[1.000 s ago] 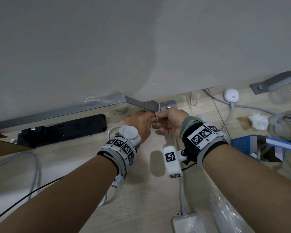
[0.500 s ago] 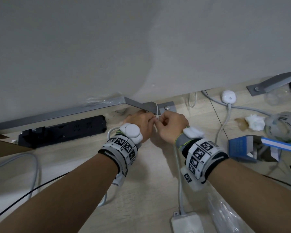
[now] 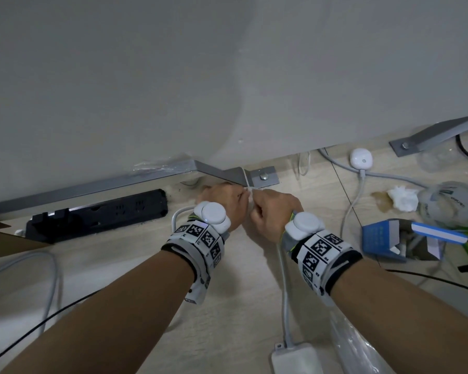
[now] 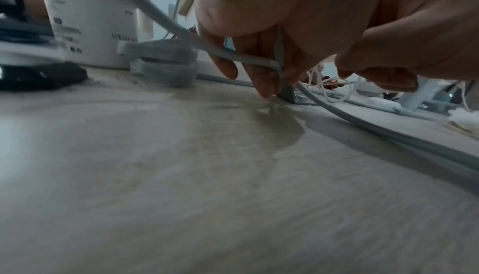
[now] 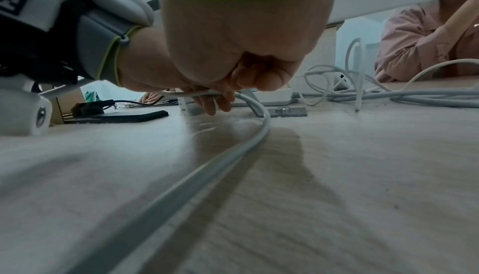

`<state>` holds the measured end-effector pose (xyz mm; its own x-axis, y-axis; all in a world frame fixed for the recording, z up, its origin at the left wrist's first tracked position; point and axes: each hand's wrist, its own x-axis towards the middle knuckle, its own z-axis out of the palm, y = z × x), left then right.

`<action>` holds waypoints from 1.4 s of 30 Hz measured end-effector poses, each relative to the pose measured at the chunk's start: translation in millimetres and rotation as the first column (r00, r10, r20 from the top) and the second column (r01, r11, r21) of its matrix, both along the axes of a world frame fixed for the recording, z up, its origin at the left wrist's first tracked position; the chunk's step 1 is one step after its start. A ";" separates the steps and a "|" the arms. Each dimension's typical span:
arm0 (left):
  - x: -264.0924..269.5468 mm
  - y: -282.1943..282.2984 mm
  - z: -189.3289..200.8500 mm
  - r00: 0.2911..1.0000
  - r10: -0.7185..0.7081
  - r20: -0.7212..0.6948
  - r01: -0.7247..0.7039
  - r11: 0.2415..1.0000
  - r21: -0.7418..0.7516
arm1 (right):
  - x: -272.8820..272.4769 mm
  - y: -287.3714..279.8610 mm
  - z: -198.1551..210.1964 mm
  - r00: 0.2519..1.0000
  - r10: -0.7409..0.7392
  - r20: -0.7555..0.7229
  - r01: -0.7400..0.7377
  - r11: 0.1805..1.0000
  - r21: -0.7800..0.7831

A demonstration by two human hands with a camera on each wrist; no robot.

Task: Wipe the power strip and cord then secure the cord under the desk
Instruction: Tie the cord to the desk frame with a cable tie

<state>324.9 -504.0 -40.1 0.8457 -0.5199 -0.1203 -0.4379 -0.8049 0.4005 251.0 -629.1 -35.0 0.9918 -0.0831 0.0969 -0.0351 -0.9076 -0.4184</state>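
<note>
- The desk panel hangs low over the floor, closing off the far side above the hands.
- A grey metal bracket slants down to the floor right in front of both hands.
- The black power strip lies to the left along the metal rail.
- The grey cord crosses the floor below the right hand.
- Bare floor lies between the forearms.
- Boxes and cables crowd the right side.
</note>
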 end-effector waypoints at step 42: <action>-24.7 5.1 -4.4 0.835 0.218 -0.505 -0.468 0.763 -0.446 | 9.1 23.9 24.8 0.718 -0.253 -0.649 0.694 0.187 0.695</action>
